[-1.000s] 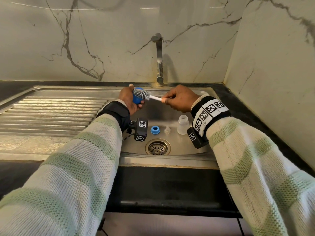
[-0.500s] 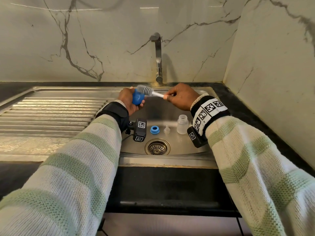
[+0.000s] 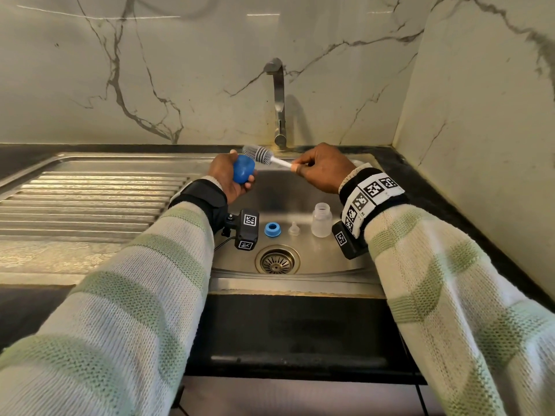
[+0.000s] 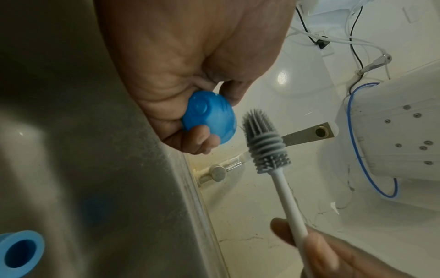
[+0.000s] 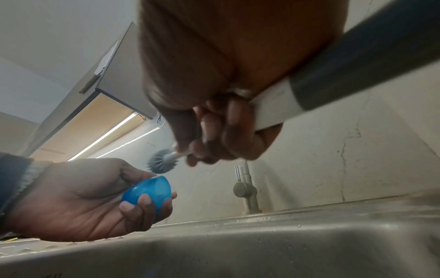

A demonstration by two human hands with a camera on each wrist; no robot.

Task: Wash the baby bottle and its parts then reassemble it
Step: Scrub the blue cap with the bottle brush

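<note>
Over the back of the sink, my left hand [image 3: 231, 175] grips a blue domed bottle cap [image 3: 243, 169] [image 4: 210, 120] [image 5: 150, 191], fingers curled round it. My right hand [image 3: 321, 168] pinches the white handle of a bottle brush [image 3: 259, 154]; its grey silicone head [image 4: 264, 143] [image 5: 161, 162] sits just above and beside the cap, apart from it in the wrist views. On the sink floor stand a blue collar ring [image 3: 272, 230] [image 4: 20, 251], a clear teat [image 3: 294, 229] and the open translucent bottle [image 3: 321, 220].
The steel sink [image 3: 300, 283] has a drain [image 3: 277, 261] near its front. A tap [image 3: 279, 100] rises behind the hands, with no water visible. A ribbed draining board [image 3: 90, 202] lies left. Marble walls close the back and right.
The brush head has lifted from in front of the blue cap to above it and shifted back. The cap has tilted slightly in the left hand. Parts on the sink floor stayed put.
</note>
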